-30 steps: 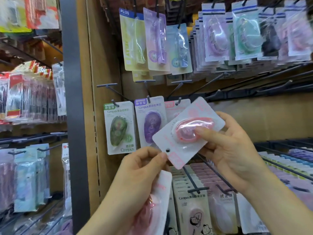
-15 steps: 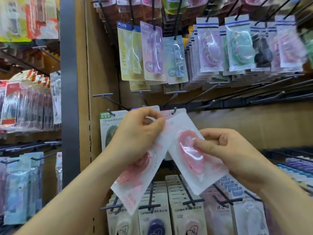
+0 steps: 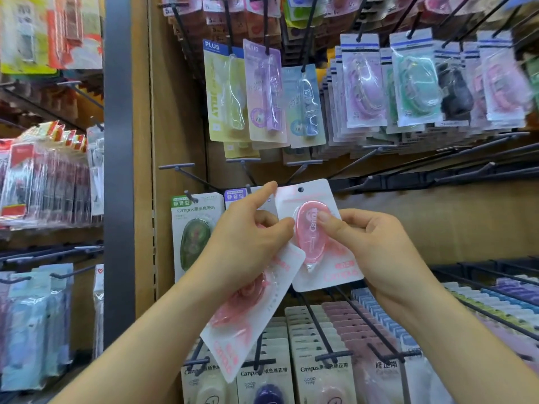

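A stationery shop's wooden peg wall fills the view, dense with hanging blister packs: PLUS correction tapes point(image 3: 224, 91) at upper centre, a green Campus pack point(image 3: 194, 231) left of centre, and rows of boxed Campus tapes point(image 3: 318, 371) along the bottom. In the middle of the frame the right hand point(image 3: 379, 249) holds a pink Campus correction-tape pack point(image 3: 312, 240) upright, thumb pressed on the clear blister and the other fingers clamped behind the card, so that its hang hole point(image 3: 300, 189) sits at the top, facing the wall. That pose probably serves to thread the hole onto a peg in the row where the green pack hangs, though the peg itself is hidden behind the card. The left hand point(image 3: 245, 237) grips a second pink pack point(image 3: 250, 316) in its curled lower fingers, letting it tilt down toward lower centre, out of the way. Its thumb touches the left edge of the upright card and its index finger points straight up, seemingly to steady and guide the card. Empty hooks point(image 3: 303, 164) jut out just above.
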Available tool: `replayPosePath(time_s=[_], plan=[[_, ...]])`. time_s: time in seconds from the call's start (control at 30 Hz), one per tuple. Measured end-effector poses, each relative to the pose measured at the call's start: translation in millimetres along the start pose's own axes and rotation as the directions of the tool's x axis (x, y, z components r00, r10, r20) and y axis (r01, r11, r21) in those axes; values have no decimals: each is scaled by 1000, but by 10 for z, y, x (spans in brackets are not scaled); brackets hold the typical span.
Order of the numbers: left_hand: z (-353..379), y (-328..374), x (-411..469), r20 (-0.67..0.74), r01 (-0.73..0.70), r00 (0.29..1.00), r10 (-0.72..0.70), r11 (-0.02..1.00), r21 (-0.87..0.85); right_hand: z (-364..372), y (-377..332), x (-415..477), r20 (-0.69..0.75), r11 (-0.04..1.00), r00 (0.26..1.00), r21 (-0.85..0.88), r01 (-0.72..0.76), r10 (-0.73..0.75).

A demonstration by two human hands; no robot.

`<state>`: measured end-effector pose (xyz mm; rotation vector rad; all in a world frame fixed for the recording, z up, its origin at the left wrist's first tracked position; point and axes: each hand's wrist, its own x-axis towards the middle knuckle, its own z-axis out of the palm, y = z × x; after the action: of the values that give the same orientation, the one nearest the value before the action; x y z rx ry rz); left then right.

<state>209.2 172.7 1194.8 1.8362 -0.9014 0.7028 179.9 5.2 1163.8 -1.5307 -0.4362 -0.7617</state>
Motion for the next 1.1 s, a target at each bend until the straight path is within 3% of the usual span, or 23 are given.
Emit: replayPosePath(time_s=[0.23,0.4,0.5,0.6,0.7,0.8,0.87,0.93,0.97,1.03,1.1], plan=[[-60,58,66,69,20,997,-28,993,113,38,7,0,-56,998,998,58,-9,12],[-43,59,122,100,2,994,-31,959,284,64,82,17,-64,994,997,99,-46,52],[-60,-31,100,49,-25,999,7,931,363,69,142,97,-85,997,995,-50,-62,57],[-105,-118,38,-111,-55,988,106,922,383,40,229,202,-136,972,990,-228,-59,28],[-157,-135,-36,-208,-79,967,145,952,296,35,284,269,-125,886,992,-462,-36,-25],[-185,-101,-93,-216,-73,971,106,985,154,77,263,322,-89,778,996,-625,-71,19],[-179,-70,-121,-205,-59,976,68,997,49,97,248,327,-109,638,994,-765,-91,11],[-157,-46,-150,-226,-31,974,16,998,-62,79,219,230,-160,478,979,-875,-81,-126],[-145,-42,-157,-249,-20,969,-8,994,-109,79,186,133,-171,493,963,-869,-47,-209],[-113,-37,-161,-300,-14,953,-46,981,-194,121,120,-88,-119,716,959,-690,108,-259],[-59,-36,-144,-360,-31,930,-73,961,-273,245,38,-315,150,948,988,-304,92,-48]])
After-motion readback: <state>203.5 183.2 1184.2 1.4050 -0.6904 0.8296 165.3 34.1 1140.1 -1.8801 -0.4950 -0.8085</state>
